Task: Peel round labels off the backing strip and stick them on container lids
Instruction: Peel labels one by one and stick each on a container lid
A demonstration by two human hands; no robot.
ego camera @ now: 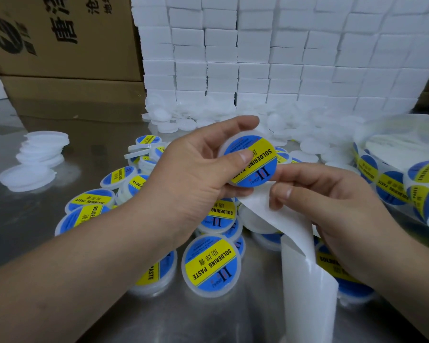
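My left hand (196, 167) grips a white round lid (252, 162) with a blue and yellow "SOLDERING PASTE" label on it; the thumb presses on the label and the index finger curls over the lid's top edge. Just below it, my right hand (332, 201) pinches the white backing strip (305, 273), which curls down toward the front edge. The label roll (401, 179) sits at the right, with several round labels showing.
Several labelled lids (212, 264) lie heaped on the steel table (22, 219) under my hands. Plain white lids (35, 159) are stacked at left and piled at the back (233, 115). Behind stand a wall of white boxes (270, 58) and cardboard cartons (60, 38).
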